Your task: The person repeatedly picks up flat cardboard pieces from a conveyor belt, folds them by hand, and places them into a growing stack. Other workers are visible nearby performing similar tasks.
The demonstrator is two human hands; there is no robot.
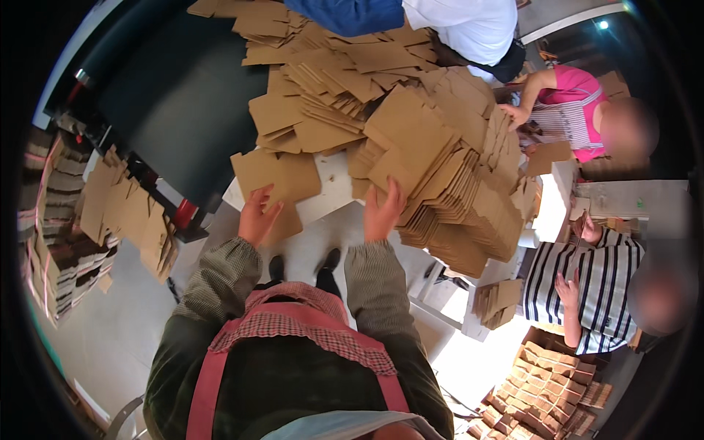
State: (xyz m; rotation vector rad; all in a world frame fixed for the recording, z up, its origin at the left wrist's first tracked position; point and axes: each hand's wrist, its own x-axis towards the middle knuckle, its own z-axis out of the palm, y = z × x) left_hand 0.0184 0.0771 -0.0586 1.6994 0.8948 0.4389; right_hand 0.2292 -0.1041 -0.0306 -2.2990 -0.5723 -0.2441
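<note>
My left hand (258, 215) is at the near left corner of a flat brown cardboard blank (297, 176) on the white table. Its fingers are apart, with the thumb stretched toward the right. Part of a cardboard piece (284, 224) juts past the table edge beside that thumb. My right hand (384, 211) touches the near left edge of a thick stack of cardboard blanks (414, 139), fingers spread upward and thumb apart. Whether its fingertips pinch a sheet is hard to see. Behind both hands lies a heap of fanned, overlapping blanks (330, 88).
A dark conveyor belt (183, 95) runs at the left, with bundled cardboard (62, 227) beside it. Co-workers in a pink top (576, 84) and a striped shirt (579, 286) are at the right; another in white (469, 29) stands across. Stacked cardboard bundles (546, 381) lie lower right.
</note>
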